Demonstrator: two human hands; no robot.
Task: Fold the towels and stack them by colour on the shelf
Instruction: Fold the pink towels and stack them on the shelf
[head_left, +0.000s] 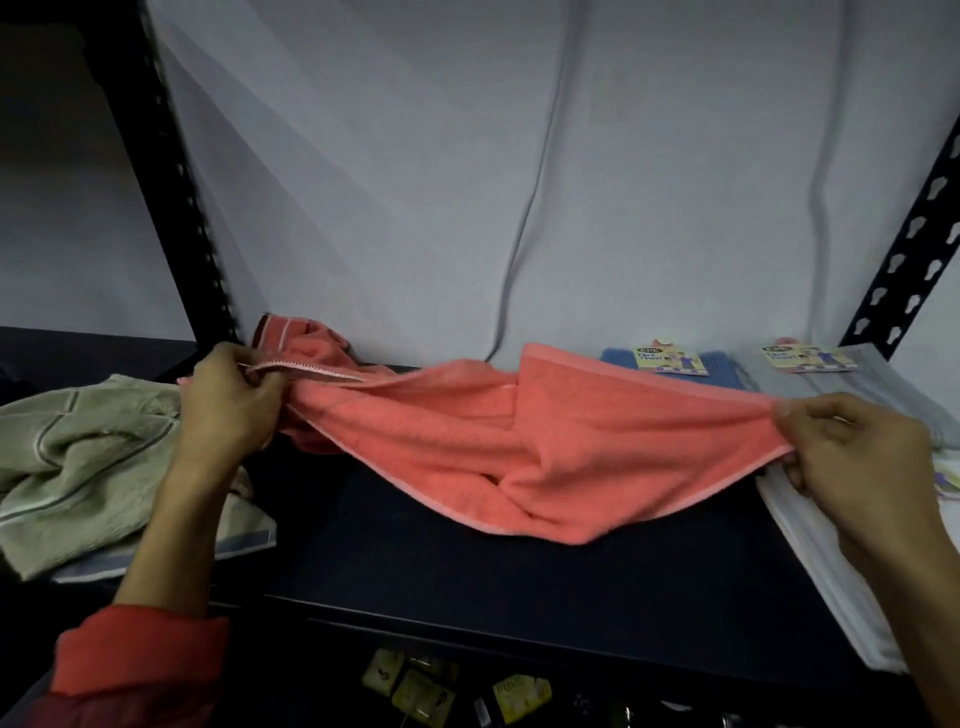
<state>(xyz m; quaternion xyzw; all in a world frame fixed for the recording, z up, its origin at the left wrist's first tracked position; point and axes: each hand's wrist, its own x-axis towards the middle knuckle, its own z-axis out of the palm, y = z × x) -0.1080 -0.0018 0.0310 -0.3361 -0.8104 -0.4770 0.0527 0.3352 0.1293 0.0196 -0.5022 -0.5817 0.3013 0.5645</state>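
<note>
at nine o'clock the green towel lies crumpled on the shelf, unfolded. the left hand pinches one end of the coral towel, the right hand pinches the other; each grip is closed on cloth, and the twisted towel sags to the shelf. at three o'clock the blue towel and grey towels sit folded. i'd say roughly halfway.
</note>
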